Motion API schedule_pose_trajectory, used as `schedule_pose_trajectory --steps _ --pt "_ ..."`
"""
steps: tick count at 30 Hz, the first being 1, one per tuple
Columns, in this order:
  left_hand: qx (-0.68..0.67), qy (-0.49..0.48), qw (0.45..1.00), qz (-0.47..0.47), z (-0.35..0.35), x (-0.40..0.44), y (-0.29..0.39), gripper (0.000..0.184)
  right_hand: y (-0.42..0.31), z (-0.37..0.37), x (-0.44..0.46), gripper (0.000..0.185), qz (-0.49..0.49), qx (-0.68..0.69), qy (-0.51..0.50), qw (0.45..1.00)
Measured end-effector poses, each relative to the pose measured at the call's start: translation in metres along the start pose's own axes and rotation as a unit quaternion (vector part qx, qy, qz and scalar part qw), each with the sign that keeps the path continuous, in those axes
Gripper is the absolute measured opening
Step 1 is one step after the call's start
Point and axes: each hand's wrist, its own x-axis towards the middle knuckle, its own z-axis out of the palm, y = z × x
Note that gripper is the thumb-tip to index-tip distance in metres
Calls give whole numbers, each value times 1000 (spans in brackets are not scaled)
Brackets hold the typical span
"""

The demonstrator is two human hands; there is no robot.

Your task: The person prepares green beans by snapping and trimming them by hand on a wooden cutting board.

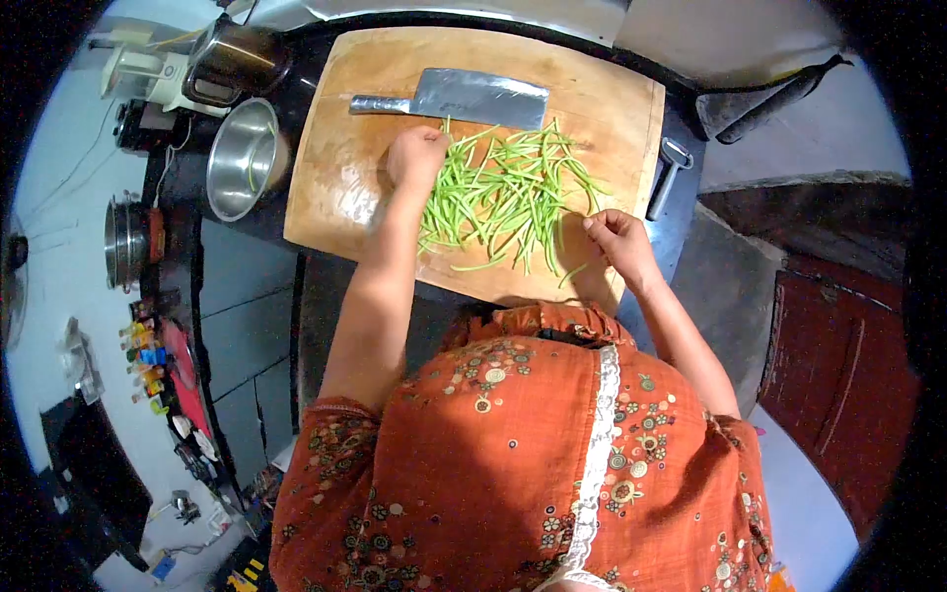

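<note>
A loose pile of thin green vegetable stems (513, 187) lies on the wooden cutting board (345, 74). My left hand (417, 156) rests at the pile's left edge, fingers curled in and touching the stems; what they grip is partly hidden. On the pile's right side, my right hand (619, 240) is over the board with thumb and fingertips pinched together. Anything between those fingertips is too small to make out. A cleaver (478, 97) lies flat behind the pile, its handle to the left.
Left of the board stands a steel bowl (229, 163) with a green strand inside. Behind it are a dark-sided pitcher (237, 61) and a white appliance (148, 74). A peeler (671, 176) lies on the counter to the right. A cabinet (247, 340) is below left.
</note>
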Motion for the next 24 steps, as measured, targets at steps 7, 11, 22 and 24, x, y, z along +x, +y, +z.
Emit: schedule_pose_trajectory --steps 7,11,22,24 --pt "-391 -66 918 -23 -20 -34 38 12 -20 7 -4 20 -49 24 -36 998" --pt "-467 -79 879 -50 -28 -72 71 10 -44 23 -7 30 -92 57 -68 992" --pt "84 125 900 410 -29 -114 80 29 -51 16 -20 14 -127 -70 -37 989" --pt "55 69 892 443 -32 -119 85 26 -49 11 -20 17 -128 -54 -45 989"
